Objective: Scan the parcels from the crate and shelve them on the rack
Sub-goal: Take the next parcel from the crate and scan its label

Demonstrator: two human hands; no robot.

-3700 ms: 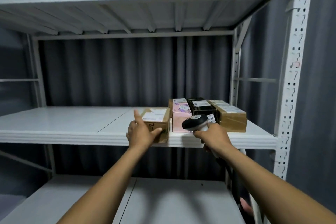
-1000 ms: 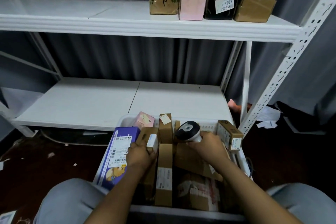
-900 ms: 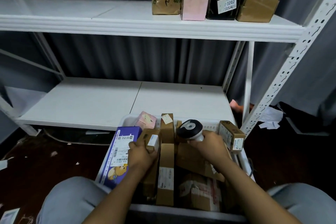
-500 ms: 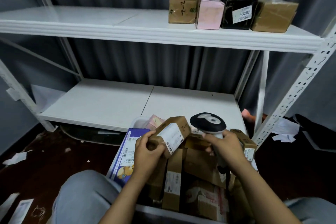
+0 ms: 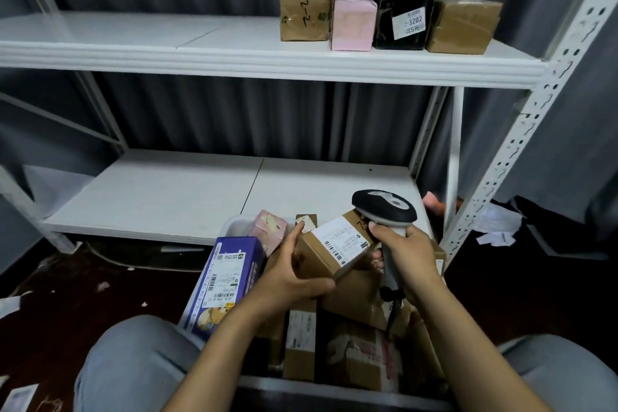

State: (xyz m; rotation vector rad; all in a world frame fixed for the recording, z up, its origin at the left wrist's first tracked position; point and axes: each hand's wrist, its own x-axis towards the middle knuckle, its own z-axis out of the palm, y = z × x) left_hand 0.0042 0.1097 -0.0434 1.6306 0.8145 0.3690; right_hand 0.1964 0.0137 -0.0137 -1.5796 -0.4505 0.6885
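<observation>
My left hand (image 5: 289, 273) grips a small brown cardboard parcel (image 5: 329, 246) above the crate, its white barcode label turned up. My right hand (image 5: 406, 252) holds the handle of a black and white barcode scanner (image 5: 384, 207), whose head hangs just over the parcel's far corner. Below lies the white crate (image 5: 234, 222), packed with several parcels: a purple box (image 5: 225, 281), a pink one (image 5: 267, 231) and brown cartons. On the white rack's upper shelf (image 5: 234, 58) stand a brown box (image 5: 304, 15), a pink box (image 5: 351, 22), a black box (image 5: 401, 20) and a further brown box (image 5: 463, 23).
The rack's lower shelf (image 5: 167, 194) lies just behind the crate. A perforated white upright (image 5: 521, 124) rises at the right. Paper scraps (image 5: 495, 227) litter the dark floor on both sides. My knees in grey trousers flank the crate's near end.
Since placing a brown box on the upper shelf, I crouched to the crate. My left hand lifted the small brown parcel out and turned its label up; the scanner rose over it.
</observation>
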